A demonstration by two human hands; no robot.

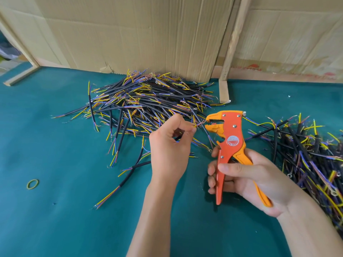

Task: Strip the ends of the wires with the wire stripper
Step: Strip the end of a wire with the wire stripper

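Head view, as I log it: left hand raised mid-desk, fingertips pinching a yellow wire end at the stripper's mouth; right hand fingers wrapped round the orange wire stripper handles, tool upright.

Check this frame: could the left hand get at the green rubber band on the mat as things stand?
Probably yes. The rubber band lies alone on bare mat, nothing over it, but the left hand is pinching a wire end, so it would have to let go first.
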